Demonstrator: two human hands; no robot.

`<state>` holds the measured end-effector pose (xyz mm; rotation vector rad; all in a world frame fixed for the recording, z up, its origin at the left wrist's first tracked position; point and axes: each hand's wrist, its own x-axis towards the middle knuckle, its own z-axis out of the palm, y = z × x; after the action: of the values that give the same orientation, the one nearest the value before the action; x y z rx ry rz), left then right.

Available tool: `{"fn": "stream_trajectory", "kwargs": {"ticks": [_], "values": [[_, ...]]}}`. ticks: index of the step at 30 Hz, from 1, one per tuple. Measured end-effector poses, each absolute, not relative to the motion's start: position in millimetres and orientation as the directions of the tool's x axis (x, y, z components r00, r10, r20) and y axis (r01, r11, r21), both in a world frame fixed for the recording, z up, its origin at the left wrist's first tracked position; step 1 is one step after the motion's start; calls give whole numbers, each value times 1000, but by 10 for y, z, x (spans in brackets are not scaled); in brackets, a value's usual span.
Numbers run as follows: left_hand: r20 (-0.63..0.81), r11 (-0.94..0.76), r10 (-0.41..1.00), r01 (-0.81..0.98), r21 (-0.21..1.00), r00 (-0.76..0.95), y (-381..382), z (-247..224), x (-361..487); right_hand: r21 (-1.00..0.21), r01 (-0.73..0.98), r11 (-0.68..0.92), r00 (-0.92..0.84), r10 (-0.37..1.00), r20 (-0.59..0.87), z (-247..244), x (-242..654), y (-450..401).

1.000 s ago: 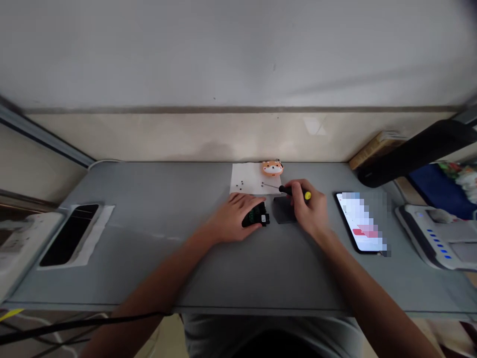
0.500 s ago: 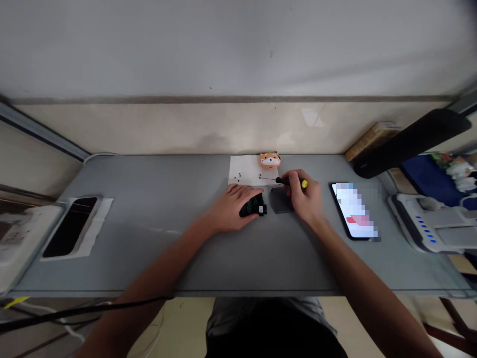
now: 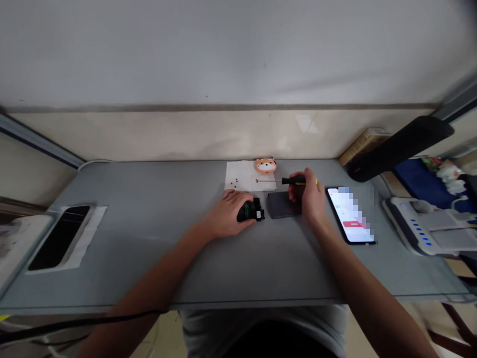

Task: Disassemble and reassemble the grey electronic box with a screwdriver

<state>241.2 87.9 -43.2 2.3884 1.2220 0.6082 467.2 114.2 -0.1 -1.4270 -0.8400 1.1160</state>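
My left hand curls over a small black device with a green circuit board and keeps it against the desk; the palm covers part of it. In my right hand is a screwdriver with a black and yellow handle, held level, its thin shaft pointing left. The tip lies over a white paper, at a tiny dark screw. Several more small screws are on the paper's left part. Below the screwdriver rests a flat dark grey cover, partly behind my right fingers.
An orange dog-face case sits on the paper's back right corner. To the right are a lit phone, a power strip, a black cylinder and a box. A dark phone lies far left.
The view has shifted slightly. My right hand has turned, and the screwdriver now lies more level, its handle farther from the dog-face case. My left hand stays on the circuit-board device.
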Motion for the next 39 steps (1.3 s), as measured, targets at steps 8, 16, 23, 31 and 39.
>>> {"fn": "stream_trajectory", "kwargs": {"ticks": [8, 16, 23, 31, 39], "values": [[233, -502, 861, 685, 529, 451, 871, -445, 2433, -976, -154, -156, 308, 931, -198, 15, 4709, 1152], [429, -462, 872, 691, 556, 237, 851, -471, 2471, -972, -176, -156, 202, 961, -191, 56, 4680, 1073], [377, -405, 904, 687, 604, 202, 884, -485, 2467, -980, -127, -155, 166, 970, -175, 15, 4612, 1060], [479, -498, 834, 746, 443, 272, 867, -453, 2418, -998, -11, -55, 148, 987, -56, 89, 4648, 991], [568, -590, 746, 740, 323, 348, 866, -463, 2413, -995, 90, 53, 89, 994, 61, 105, 4671, 982]]}}
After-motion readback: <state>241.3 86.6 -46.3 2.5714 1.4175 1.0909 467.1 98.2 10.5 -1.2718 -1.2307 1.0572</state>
